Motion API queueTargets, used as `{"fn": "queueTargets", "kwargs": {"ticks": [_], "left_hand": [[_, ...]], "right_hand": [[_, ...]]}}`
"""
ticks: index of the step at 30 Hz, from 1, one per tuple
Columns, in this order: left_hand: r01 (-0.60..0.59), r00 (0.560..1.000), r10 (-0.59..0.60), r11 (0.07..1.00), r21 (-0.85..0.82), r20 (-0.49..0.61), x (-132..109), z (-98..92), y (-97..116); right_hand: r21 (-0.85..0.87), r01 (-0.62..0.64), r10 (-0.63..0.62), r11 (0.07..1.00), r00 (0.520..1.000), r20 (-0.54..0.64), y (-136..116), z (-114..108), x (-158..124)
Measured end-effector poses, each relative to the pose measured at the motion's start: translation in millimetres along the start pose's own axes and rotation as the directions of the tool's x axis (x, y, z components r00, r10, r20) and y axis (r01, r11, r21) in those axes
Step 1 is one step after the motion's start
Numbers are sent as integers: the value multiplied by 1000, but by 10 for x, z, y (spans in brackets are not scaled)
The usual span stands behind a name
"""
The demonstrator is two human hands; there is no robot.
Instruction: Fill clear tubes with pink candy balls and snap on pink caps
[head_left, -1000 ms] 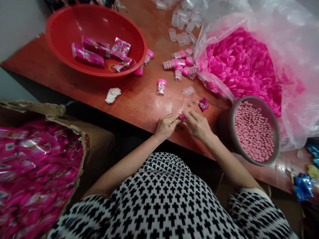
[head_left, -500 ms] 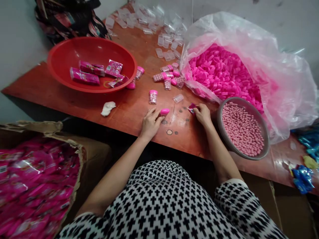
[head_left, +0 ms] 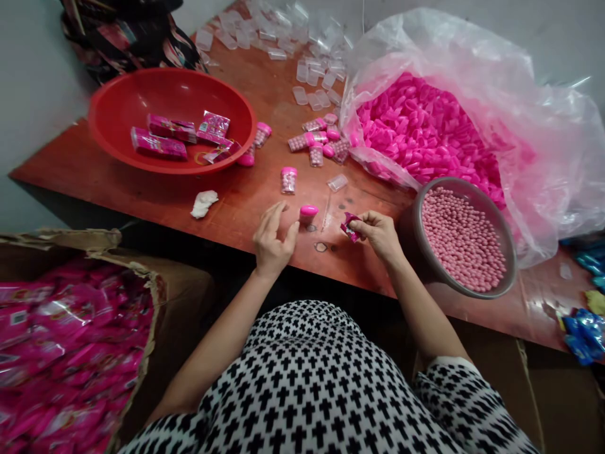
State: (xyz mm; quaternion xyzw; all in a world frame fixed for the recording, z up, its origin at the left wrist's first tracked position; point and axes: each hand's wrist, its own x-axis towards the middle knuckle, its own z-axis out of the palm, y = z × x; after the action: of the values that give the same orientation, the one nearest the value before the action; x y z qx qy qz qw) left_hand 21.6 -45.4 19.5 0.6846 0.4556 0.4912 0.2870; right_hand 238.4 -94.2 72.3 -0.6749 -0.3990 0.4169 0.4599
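My left hand (head_left: 271,238) hovers over the near edge of the red-brown table (head_left: 142,183), fingers spread and holding nothing. Just right of its fingertips a small container with a pink cap (head_left: 309,212) stands on the table, apart from the hand. My right hand (head_left: 380,233) pinches a small pink foil wrapper (head_left: 350,226) between thumb and fingers, lifted a little above the table. A grey bowl of pink candy balls (head_left: 460,236) sits right beside that hand.
A red basin (head_left: 172,120) holding pink packets stands at the back left. Filled pink-capped containers (head_left: 317,140) and clear empty ones (head_left: 312,75) lie mid-table. A plastic bag of pink caps (head_left: 425,132) fills the right. A carton of pink packets (head_left: 70,353) stands below left.
The hands have parted: my left hand let go of the pink-capped container, which now stands on the table. My right hand reached right, picked up the pink wrapper and lifted it.
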Motion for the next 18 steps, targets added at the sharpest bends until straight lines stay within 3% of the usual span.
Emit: {"fn": "queueTargets", "kwargs": {"ticks": [2,4,7,9,11,14,18], "left_hand": [[74,997,-77,990,-123,-25,-123,-60,205],[261,964,-228,910,-321,138,-222,-33,386],[588,808,-401,591,-552,431,-284,105,510],[668,737,-480,412,-620,476,-285,172,495],[668,713,-543,334,-665,443,-280,181,447],[639,729,-564,358,-681,387,-280,112,386],[577,806,-500,543,-610,317,-283,1,357]], "right_hand": [[41,-8,7,999,999,42,-33,83,-67],[90,-20,13,996,996,84,-54,183,-134],[128,-17,3,992,994,107,-47,344,-234],[120,5,-15,993,996,89,-18,430,-295],[110,8,-20,994,994,105,12,484,-341],[105,31,-49,994,985,168,26,507,-368],[67,122,-133,990,972,194,14,517,-347]]}}
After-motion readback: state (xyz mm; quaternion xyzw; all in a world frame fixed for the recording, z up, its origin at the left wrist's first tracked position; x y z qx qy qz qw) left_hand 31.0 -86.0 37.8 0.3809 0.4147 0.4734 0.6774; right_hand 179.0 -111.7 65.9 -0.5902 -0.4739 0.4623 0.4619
